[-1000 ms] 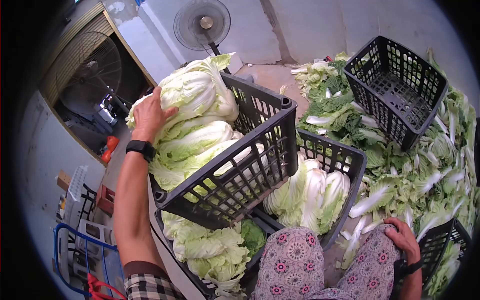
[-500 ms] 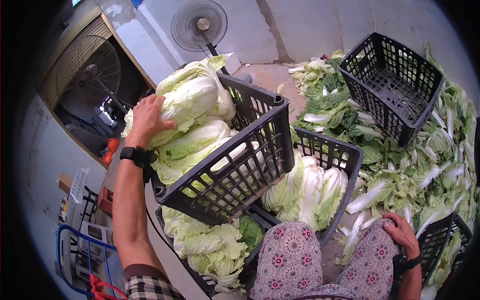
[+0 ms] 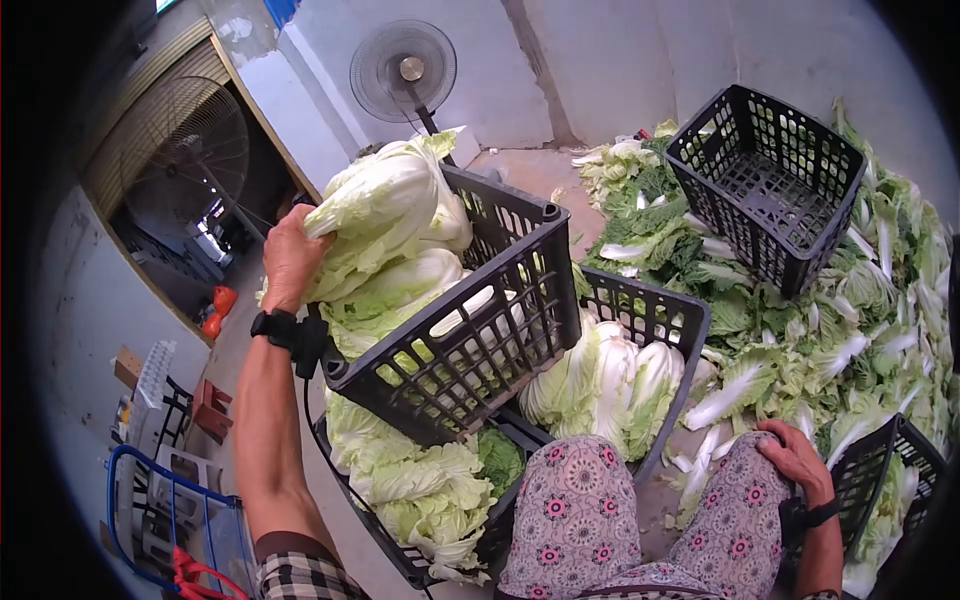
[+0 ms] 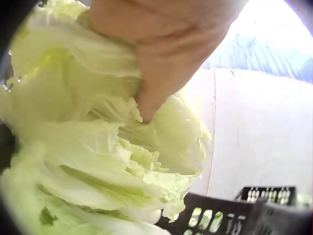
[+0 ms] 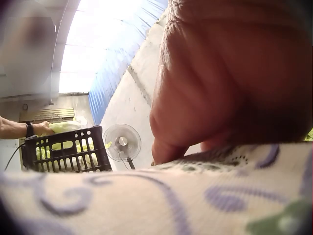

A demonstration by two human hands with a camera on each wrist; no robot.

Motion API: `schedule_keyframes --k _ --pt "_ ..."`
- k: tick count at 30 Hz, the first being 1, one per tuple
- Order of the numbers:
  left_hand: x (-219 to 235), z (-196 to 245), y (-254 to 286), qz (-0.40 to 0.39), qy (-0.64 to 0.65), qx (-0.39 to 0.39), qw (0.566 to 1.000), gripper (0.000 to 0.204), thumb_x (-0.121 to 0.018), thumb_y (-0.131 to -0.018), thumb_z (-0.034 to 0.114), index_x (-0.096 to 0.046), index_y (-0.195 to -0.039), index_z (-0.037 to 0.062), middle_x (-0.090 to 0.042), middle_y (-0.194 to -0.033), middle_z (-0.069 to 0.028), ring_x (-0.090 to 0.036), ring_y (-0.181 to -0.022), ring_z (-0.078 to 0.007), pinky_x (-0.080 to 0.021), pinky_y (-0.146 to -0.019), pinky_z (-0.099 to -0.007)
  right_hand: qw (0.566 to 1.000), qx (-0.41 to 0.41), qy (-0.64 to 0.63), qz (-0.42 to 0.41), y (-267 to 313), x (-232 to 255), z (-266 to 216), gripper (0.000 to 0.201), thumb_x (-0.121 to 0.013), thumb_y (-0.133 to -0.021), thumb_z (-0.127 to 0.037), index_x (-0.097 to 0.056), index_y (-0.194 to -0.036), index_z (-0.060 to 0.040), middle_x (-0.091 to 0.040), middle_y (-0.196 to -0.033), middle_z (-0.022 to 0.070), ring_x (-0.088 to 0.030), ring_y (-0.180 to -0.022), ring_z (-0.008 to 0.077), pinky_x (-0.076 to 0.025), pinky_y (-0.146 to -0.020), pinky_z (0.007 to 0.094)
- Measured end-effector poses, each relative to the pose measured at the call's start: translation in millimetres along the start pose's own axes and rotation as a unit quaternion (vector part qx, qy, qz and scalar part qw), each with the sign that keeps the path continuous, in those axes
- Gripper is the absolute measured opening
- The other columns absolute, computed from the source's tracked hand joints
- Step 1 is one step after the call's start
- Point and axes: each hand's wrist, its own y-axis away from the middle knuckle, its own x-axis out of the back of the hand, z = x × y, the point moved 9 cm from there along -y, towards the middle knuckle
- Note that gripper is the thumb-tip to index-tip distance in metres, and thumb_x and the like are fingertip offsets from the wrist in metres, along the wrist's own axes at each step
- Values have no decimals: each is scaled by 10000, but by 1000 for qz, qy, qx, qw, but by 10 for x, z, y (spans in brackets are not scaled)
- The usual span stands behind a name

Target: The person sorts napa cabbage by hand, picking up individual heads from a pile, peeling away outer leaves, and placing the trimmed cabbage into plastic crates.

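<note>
My left hand point(image 3: 292, 262) grips the leafy end of a napa cabbage point(image 3: 385, 195) at the top of a heaped black crate point(image 3: 455, 385). In the left wrist view the thumb point(image 4: 151, 105) presses into the pale leaves, while the other fingers are hidden behind them. More napa cabbages lie beneath it in the crate, white stems toward the right side. My right hand point(image 3: 797, 458) rests on my knee, over the patterned trousers point(image 3: 735, 515), and holds nothing.
The heaped crate sits on lower crates of cabbages point(image 3: 600, 385). An upright black crate point(image 3: 765, 190) stands on a pile of loose leaves point(image 3: 760, 350) at the right, with another crate point(image 3: 880, 490) near my right wrist. A fan point(image 3: 403, 70) stands behind; a blue-framed chair point(image 3: 170, 510) is at left.
My left hand has shifted from lying over the cabbage to gripping its leafy end, which now sits a little raised and tilted. The right hand stays on the knee.
</note>
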Motion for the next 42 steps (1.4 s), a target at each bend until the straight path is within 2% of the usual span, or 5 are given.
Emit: schedule_keyframes --k 11,21,25,29,42 --pt "404 -824 306 90 634 177 747 373 -704 -798 93 -566 -1137 24 -641 -1021 -75 -634 -854 -197 -525 -780 -338 995 72 -34 63 256 299 -340 718 -653 -744 -451 -458 -1264 3 -540 -1198 180 -508 -1140 288 -390 -969 385" --pt "131 1002 1322 -85 908 176 371 424 -521 -925 168 -413 -1308 21 -512 -1267 -132 -525 -1125 -272 -426 -984 -385 939 212 -186 194 725 578 -1224 1182 -658 -598 -739 -191 -1434 -45 -290 -1435 207 -261 -1351 313 -255 -1069 447" --pt "-4 1634 2320 44 379 -143 913 470 -506 -919 123 -353 -1350 11 -421 -1324 -121 -443 -1188 -222 -383 -992 -335 887 303 -261 230 916 638 -1645 1164 -572 -642 -783 -119 -1460 -91 -232 -1464 184 -215 -1367 296 -176 -1093 463" --pt "-249 2789 3009 -213 823 227 475 443 -631 -864 197 -470 -1221 -9 -590 -1106 -77 -573 -970 -179 -469 -851 -301 890 310 -322 90 875 152 -1910 1192 -666 -605 -726 -132 -1454 -81 -209 -1467 188 -198 -1369 290 -166 -1103 452" --pt "-243 3362 3473 -398 651 -36 645 1067 -803 -589 555 -323 -1296 -84 -543 -1187 -192 -547 -1084 -226 -431 -929 -341 882 176 -433 58 996 -225 -1092 664 -783 -710 -233 -463 -1248 -9 -583 -1136 83 -560 -1016 167 -456 -898 306"
